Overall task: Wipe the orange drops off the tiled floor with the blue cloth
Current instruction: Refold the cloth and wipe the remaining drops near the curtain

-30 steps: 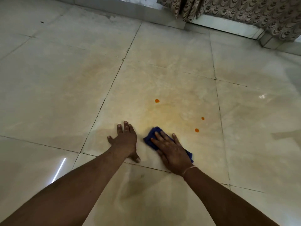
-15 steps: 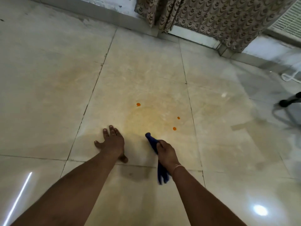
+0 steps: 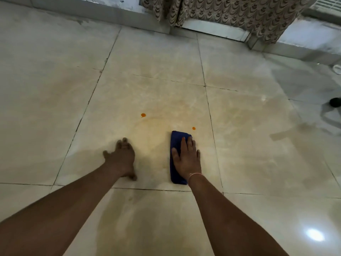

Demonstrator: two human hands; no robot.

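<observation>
the left hand [image 3: 121, 157] lies flat on the tiled floor [image 3: 55, 108], fingers loosely spread, holding nothing. beyond it and a little to the right sits one orange drop [image 3: 143, 115] at the edge of a faint orange smear. further right the blue cloth [image 3: 176, 143], folded into a long strip, lies on the same tile under the right hand [image 3: 186, 159], which presses on it open-palmed, fingers extended. a second, smaller orange drop [image 3: 193, 128] sits just beyond the cloth's far right corner. patterned curtains [image 3: 230, 13] hang along the far wall.

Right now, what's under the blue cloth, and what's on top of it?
The right hand lies flat on the blue cloth, pressing it onto the tiled floor. Whether a drop sits beneath cannot be seen; two orange drops show beside it.
</observation>
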